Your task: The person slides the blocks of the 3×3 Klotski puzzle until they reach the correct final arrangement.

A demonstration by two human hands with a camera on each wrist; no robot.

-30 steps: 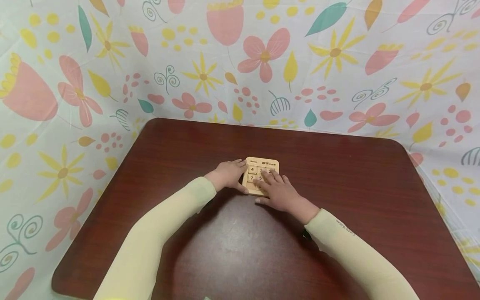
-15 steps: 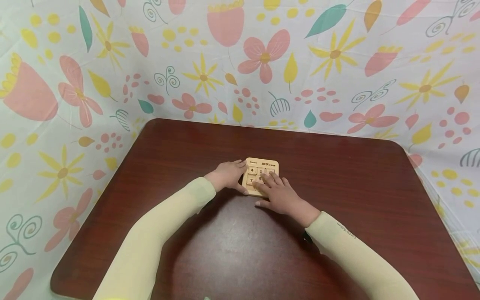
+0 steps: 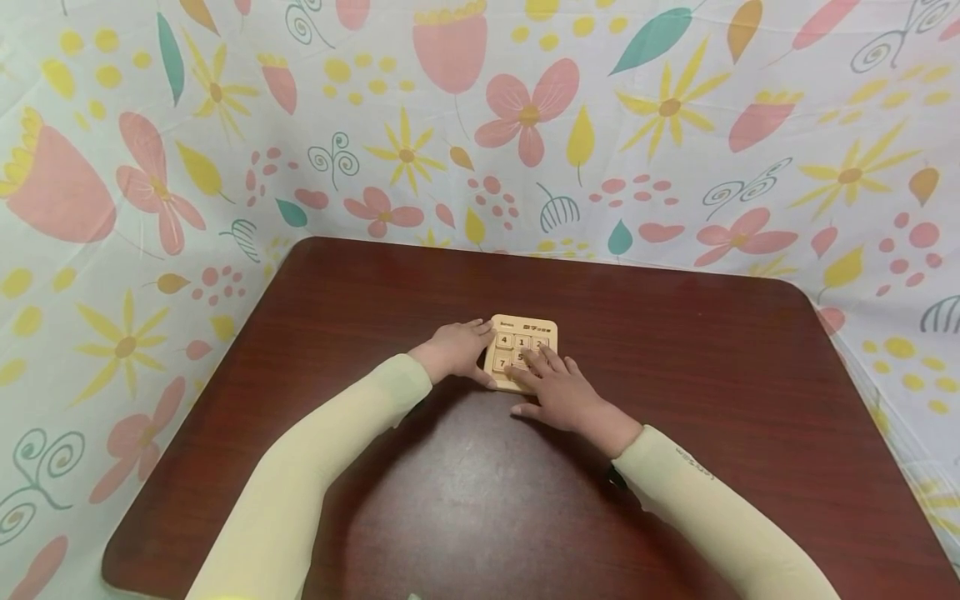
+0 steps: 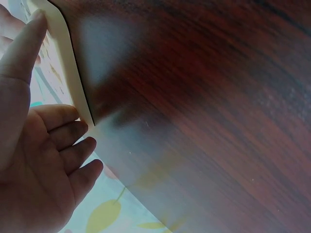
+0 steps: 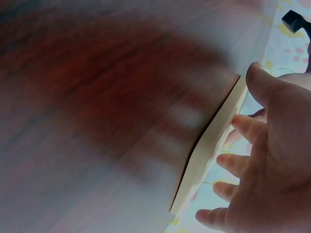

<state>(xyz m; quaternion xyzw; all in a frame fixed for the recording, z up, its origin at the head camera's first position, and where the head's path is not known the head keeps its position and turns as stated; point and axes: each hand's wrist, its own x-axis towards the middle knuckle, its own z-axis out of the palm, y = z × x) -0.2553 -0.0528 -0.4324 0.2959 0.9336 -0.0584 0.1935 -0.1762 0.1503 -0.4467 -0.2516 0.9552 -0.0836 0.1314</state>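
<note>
A pale wooden sliding number puzzle lies flat on the dark red-brown table. Tiles marked 4, 1, 2, 7 and 5 show; fingers cover the rest of the grid. Against the board's left side rests my left hand, thumb at the near left corner and fingertips along the upper left edge. My right hand spreads its fingers over the tiles from the right. Its index fingertip touches the area beside the 7 tile, while the thumb stays off the board, near the table. In both wrist views, the board appears edge-on.
The table has rounded corners and reaches well past the board on all sides. A floral cloth hangs behind it and at both sides. A small dark object shows at the right wrist view's upper corner.
The 7 tile has slid slightly toward the near edge, with my right index finger moving the same way. My left hand has kept its place on the board's edge.
</note>
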